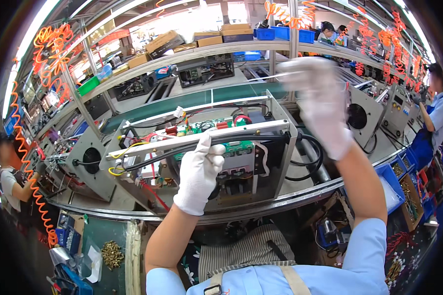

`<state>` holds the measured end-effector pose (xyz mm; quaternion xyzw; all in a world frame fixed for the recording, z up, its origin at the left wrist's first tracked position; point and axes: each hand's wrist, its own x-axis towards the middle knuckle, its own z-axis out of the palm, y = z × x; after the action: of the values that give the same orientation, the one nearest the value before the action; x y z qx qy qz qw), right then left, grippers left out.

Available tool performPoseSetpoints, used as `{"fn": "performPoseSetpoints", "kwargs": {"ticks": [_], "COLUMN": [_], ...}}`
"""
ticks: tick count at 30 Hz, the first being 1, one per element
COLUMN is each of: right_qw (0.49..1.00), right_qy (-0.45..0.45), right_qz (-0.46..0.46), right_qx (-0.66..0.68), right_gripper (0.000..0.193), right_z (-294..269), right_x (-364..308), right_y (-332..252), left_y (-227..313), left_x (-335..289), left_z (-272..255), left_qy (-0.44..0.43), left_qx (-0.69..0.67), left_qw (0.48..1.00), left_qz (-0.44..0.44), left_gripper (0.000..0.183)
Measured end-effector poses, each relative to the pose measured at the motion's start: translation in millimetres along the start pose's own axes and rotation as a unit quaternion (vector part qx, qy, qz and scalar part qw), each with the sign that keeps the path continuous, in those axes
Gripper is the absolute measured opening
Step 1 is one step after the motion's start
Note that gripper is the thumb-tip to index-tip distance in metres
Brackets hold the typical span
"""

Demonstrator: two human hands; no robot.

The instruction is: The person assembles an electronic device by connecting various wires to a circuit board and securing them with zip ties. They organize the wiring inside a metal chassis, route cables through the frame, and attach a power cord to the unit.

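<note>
An open metal chassis (286, 167) stands in front of me, with green circuit boards (238, 147), wires and a silver crossbar (231, 130) along its near top side. A thick black cable (177, 151) runs along that bar. My left hand (200, 169), in a white glove, is closed on the cable, its index finger lying up across it against the bar. My right hand (320, 98), also gloved, is raised above the chassis's right end and smeared by motion. A thin white strip (266, 78) extends leftward from its blurred fingers, apparently held; its kind is unclear.
Behind the chassis runs a green conveyor belt (157, 109), below a shelf (182, 53) bearing cardboard boxes. Fan-panelled units (91, 157) stand on both sides. Black cable loops (312, 157) lie right of the chassis. Blue parts bins (391, 187) sit at right. Co-workers (430, 105) are on both sides.
</note>
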<state>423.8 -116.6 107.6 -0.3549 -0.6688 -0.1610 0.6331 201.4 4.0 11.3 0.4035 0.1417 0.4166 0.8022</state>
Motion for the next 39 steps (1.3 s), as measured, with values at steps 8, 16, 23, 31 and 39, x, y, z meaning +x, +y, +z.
{"fn": "performPoseSetpoints", "kwargs": {"ticks": [8, 16, 23, 31, 39], "right_qw": [0.845, 0.793, 0.784, 0.817, 0.846], "right_qy": [-0.425, -0.500, -0.492, -0.468, -0.441], "right_qz": [0.325, 0.340, 0.365, 0.332, 0.301], "right_qx": [-0.032, 0.072, 0.102, 0.061, 0.007], "right_gripper": [0.017, 0.025, 0.032, 0.023, 0.021], "right_z": [65.7, 62.1, 60.3, 61.7, 58.9], "right_x": [5.6, 12.1, 13.5, 11.1, 7.6], "right_y": [31.1, 32.9, 33.5, 35.4, 35.3], "left_y": [-2.0, -4.5, -17.7, -43.0, -54.7], "left_x": [5.2, 1.8, -21.1, -8.4, -3.5], "left_z": [-1.6, 0.6, 9.4, 28.6, 30.2], "left_qy": [0.044, 0.049, 0.024, 0.049, 0.092], "left_qx": [0.012, 0.051, 0.207, 0.350, 0.398], "left_qw": [0.999, 0.997, 0.978, 0.927, 0.896], "left_qz": [-0.006, 0.009, -0.016, 0.128, 0.175], "left_gripper": [0.033, 0.041, 0.029, 0.026, 0.022]}}
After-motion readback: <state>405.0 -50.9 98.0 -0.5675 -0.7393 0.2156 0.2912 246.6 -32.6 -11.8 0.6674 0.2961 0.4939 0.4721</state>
